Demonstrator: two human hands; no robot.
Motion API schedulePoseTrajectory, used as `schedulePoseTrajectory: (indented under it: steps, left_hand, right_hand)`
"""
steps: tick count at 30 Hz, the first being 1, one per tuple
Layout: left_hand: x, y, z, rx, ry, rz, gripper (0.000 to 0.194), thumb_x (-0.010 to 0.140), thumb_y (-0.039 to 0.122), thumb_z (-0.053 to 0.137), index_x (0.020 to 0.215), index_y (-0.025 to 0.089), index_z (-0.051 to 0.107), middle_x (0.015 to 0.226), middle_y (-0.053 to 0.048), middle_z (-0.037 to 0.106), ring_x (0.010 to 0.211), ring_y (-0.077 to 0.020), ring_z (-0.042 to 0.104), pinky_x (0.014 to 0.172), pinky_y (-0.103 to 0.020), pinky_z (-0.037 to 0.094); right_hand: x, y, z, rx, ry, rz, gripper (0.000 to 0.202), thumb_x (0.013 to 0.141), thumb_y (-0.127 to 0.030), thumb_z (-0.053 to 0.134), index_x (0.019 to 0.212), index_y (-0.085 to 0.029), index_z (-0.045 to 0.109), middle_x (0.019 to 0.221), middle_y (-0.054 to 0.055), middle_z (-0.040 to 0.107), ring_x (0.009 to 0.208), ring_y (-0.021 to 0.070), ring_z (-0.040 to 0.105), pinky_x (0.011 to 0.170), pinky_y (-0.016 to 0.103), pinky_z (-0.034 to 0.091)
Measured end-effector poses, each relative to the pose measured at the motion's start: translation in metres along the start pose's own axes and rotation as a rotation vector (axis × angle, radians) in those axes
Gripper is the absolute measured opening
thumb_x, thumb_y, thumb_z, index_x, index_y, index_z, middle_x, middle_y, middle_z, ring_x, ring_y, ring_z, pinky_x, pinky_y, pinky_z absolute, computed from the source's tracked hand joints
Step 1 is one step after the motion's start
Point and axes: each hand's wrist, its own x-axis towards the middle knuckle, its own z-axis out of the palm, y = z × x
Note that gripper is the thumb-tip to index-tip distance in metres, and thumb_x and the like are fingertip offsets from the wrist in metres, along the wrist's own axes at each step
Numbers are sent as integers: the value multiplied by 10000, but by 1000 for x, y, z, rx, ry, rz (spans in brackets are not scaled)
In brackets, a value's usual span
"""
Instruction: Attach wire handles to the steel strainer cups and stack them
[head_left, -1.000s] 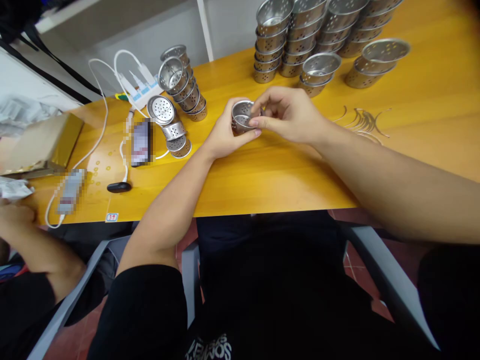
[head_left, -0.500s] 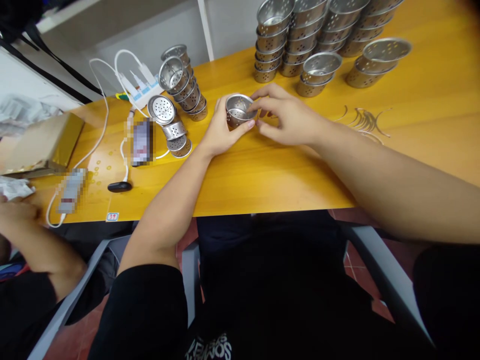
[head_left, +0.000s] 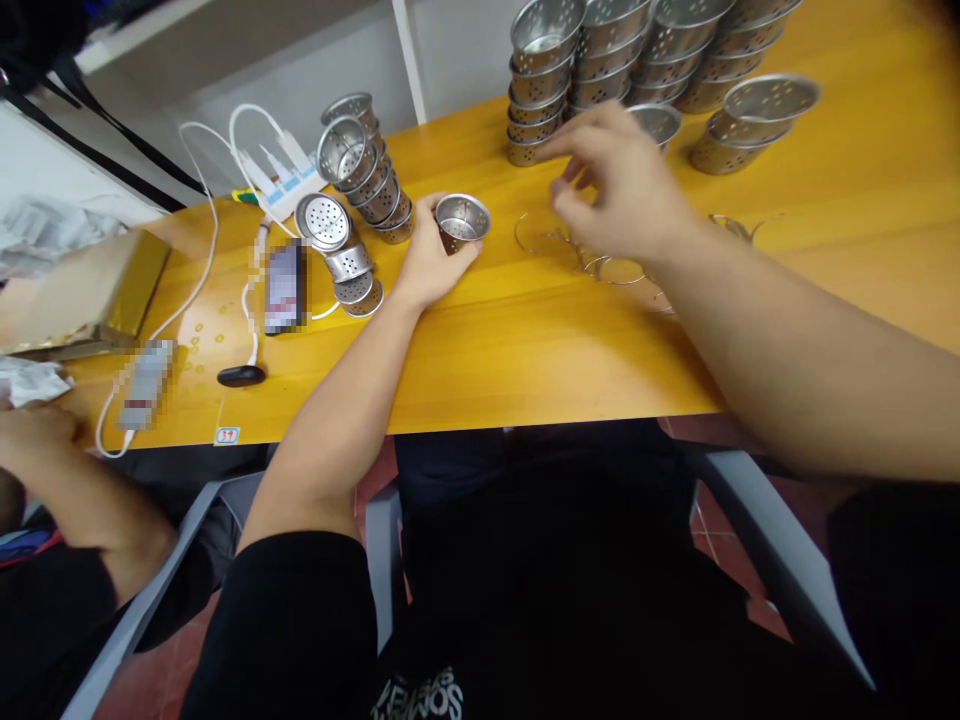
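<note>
A perforated metal cup [head_left: 462, 222] stands mouth up in the grasp of my left hand [head_left: 435, 260], whose fingers wrap round its left side with the thumb in front. To the right, my right hand [head_left: 611, 185] hangs over the table with its fingers apart and nothing seen in them. Beneath and beside it lie several thin curved metal wires [head_left: 619, 270], partly hidden by the hand and wrist. Behind my right hand is a small cup stack [head_left: 656, 122], mostly covered by it.
Tall cup stacks [head_left: 536, 85] line the back right, with a short stack [head_left: 739, 130] nearby. Leaning cups [head_left: 367, 185] stand left of my left hand. A phone [head_left: 285, 285], power strip [head_left: 292, 190], cables and cardboard box [head_left: 90, 290] lie further left. A person's arm [head_left: 82, 480] is at the left edge.
My right hand has left the cup and moved right and slightly up. My left hand and the cup have shifted a little left. Wires now show on the table between the cup and my right wrist.
</note>
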Motion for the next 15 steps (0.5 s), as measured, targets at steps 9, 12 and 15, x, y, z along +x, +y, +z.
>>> schedulePoseTrajectory:
  steps: [9, 12, 15]
  left_hand:
    - [8, -27, 4, 8, -5, -75, 876, 1055, 363, 1059, 1745, 259, 530, 1890, -234, 655, 1912, -436, 572, 1704, -656, 327]
    - [14, -33, 4, 30, 7, -131, 1002, 1013, 386, 1084, 1806, 256, 485, 2047, -279, 507, 2021, -478, 411, 1737, -700, 196]
    - [17, -33, 5, 17, 11, -132, 1103, 986, 429, 1103, 1853, 242, 447, 2106, -291, 420, 2079, -500, 277, 1749, -714, 90]
  right_hand:
    - [8, 10, -45, -358, -59, 533, 580, 1111, -71, 997, 1679, -125, 888, 1819, 313, 603, 1784, 425, 652, 1579, 553, 485]
    - [7, 3, -48, -390, -128, 576, 410, 1234, -149, 880, 1641, -131, 928, 1818, 320, 663, 1667, 374, 740, 1509, 500, 545]
    - [9, -8, -49, -429, -132, 584, 379, 1260, -118, 807, 1609, -79, 947, 1795, 346, 736, 1561, 380, 820, 1440, 507, 593]
